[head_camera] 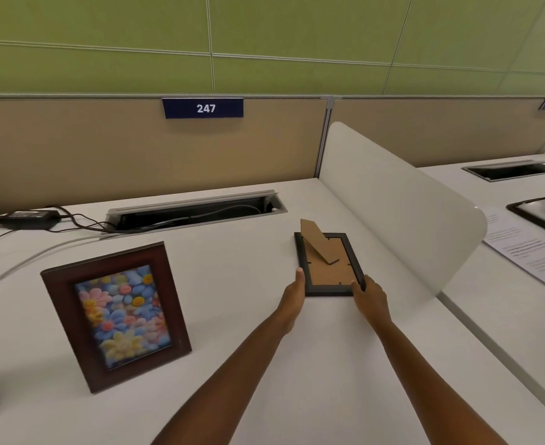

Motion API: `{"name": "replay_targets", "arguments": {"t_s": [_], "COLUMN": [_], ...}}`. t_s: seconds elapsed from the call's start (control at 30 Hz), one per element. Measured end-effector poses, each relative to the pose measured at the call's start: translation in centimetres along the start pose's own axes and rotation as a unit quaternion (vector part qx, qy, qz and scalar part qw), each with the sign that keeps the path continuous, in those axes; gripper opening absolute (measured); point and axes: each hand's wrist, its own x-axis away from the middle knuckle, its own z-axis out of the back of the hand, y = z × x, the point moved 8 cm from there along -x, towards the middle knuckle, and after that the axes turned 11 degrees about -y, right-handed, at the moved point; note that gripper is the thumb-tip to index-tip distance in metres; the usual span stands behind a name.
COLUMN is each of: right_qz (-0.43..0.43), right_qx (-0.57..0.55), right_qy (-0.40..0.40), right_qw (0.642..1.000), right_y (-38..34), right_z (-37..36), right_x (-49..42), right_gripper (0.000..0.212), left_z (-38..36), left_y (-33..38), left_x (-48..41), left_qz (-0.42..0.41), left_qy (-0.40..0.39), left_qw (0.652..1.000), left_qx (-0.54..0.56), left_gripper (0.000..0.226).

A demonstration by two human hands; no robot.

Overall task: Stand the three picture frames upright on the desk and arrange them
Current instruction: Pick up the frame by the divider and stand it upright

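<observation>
i see both hands gripping the black frame (327, 264) lying face down on the bench (248, 261): left hand (294, 295), right hand (370, 297) pinching near corners; flower frame (116, 314) upright.

Left arm: bare from hand to the picture's lower edge, no sleeve in view.
Right arm: bare likewise, no sleeve in view.
Left hand (292, 295): bare and ungloved, thumbnail short and plain.
Right hand (370, 298): bare and ungloved, its fingertips hidden from view.
</observation>
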Motion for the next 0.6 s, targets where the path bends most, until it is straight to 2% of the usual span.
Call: {"name": "replay_targets", "arguments": {"t_s": [0.1,0.2,0.3,0.47,0.6], "right_qz": [-0.006,-0.029,-0.041,-0.054,-0.088], "right_qx": [-0.032,-0.063,-0.099,-0.149,-0.277], "right_qy": [0.023,0.049,0.049,0.033,0.001], "right_qw": [0.999,0.996,0.993,0.987,0.957], "right_y": [0.2,0.5,0.3,0.7,2.0], "right_z": [0.5,1.3,1.6,1.8,1.4], "right_x": [-0.6,-0.9,-1.2,-1.6,-1.5], "right_gripper": [0.018,0.035,0.03,0.032,0.025], "left_z": [0.0,0.3,0.6,2.0,2.5], "left_y": [-0.1,0.2,0.6,-0.1,-0.6], "left_x": [-0.7,-1.3,-1.5,-2.1,-2.6], "left_qz": [0.011,0.005,-0.001,0.023,0.04], "left_qy": [0.007,0.017,0.011,0.037,0.066], "left_qw": [0.995,0.991,0.987,0.985,0.986], "left_qx": [0.095,0.131,0.163,0.168,0.145], "left_gripper": [0.071,0.069,0.061,0.041,0.027]}}
